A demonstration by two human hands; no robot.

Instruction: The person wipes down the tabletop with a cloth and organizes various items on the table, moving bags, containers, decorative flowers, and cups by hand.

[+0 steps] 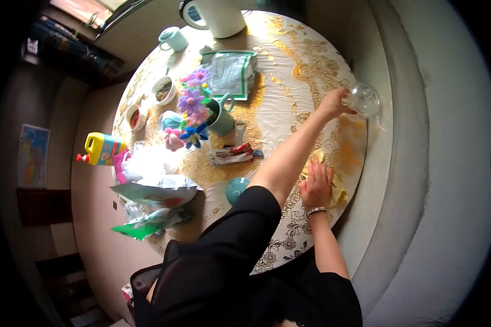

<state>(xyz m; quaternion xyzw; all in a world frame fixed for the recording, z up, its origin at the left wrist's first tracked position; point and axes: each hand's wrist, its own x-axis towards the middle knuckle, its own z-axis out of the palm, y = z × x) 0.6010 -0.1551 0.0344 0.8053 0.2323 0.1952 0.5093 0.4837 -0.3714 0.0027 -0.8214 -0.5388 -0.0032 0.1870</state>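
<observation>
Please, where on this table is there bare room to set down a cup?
The widest bare patch of tablecloth lies between the green-edged packet and the left hand. A smaller one lies between the black sleeve and the right hand on the yellow cloth. The picture's left is crowded with bags, bowls and flowers.

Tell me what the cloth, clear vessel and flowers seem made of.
Cloth: soft fabric, probably, with a matte look; it creases beside the right hand.
Clear vessel: glass or hard plastic, glossy; it is see-through with bright highlights, so either fits.
Flowers: perhaps fuzzy craft wire, matte; thick, soft-edged petals suggest it.
</observation>
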